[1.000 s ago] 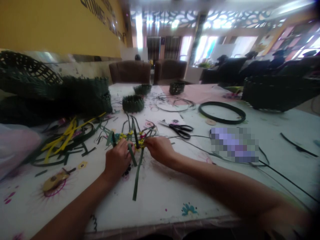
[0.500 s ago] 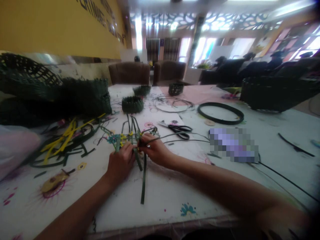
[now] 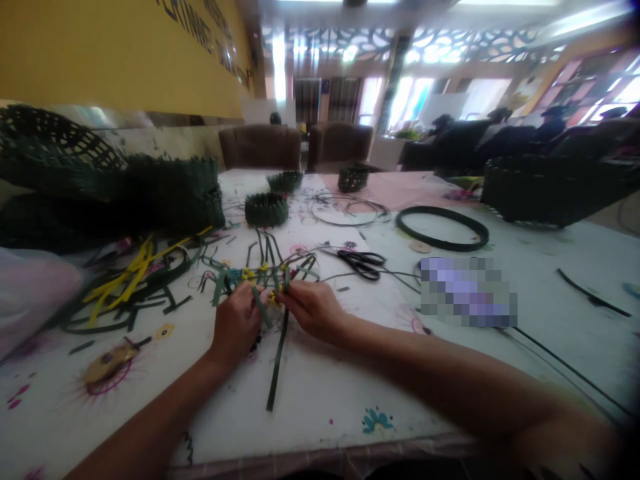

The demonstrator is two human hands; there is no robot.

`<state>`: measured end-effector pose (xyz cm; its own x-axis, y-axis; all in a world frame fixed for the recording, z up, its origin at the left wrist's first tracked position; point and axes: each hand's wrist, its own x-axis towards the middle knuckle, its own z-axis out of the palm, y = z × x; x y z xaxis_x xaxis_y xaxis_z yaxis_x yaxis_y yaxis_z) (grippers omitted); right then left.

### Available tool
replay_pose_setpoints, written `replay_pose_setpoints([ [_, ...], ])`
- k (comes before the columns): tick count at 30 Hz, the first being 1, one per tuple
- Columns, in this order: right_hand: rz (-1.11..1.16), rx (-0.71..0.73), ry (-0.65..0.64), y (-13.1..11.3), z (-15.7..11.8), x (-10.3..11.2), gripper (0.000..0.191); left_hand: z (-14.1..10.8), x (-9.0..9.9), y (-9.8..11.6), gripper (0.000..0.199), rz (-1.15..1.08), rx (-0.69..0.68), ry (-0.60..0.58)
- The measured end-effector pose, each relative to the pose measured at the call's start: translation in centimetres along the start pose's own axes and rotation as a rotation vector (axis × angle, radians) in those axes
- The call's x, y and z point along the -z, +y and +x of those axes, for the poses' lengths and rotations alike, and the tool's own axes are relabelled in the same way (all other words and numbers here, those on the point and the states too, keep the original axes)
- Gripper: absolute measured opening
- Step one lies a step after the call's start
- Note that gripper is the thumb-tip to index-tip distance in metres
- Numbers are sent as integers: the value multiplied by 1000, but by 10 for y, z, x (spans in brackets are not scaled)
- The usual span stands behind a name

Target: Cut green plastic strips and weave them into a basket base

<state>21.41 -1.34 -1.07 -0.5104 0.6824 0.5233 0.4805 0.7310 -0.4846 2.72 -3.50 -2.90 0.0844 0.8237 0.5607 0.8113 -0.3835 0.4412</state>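
A partly woven piece of green and yellow strips lies between my hands, its loose strip ends sticking out on all sides. My left hand is closed on its near left edge, with one green strip passing over the fingers. At the near right edge, the fingers of my right hand pinch the weave beside a yellow crossing; the exact strip is hidden. A long dark green strip hangs from between the hands toward me. Black-handled scissors rest on the table beyond my right hand.
Loose yellow strips and green offcuts are heaped at left, near a plastic bag. Small woven baskets, a coiled strip and a dark green ring stand farther back. Large dark baskets flank the table.
Both hands have shifted slightly on the weave, the right one lower and flatter. The long strip in front now slants left, and the thin strip near the scissors has moved.
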Motion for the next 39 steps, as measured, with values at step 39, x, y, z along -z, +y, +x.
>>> replay_pose_setpoints([
  [39,841,-482,-169,11,12,-4,7,1,2,-4,17,-96,-82,-2],
])
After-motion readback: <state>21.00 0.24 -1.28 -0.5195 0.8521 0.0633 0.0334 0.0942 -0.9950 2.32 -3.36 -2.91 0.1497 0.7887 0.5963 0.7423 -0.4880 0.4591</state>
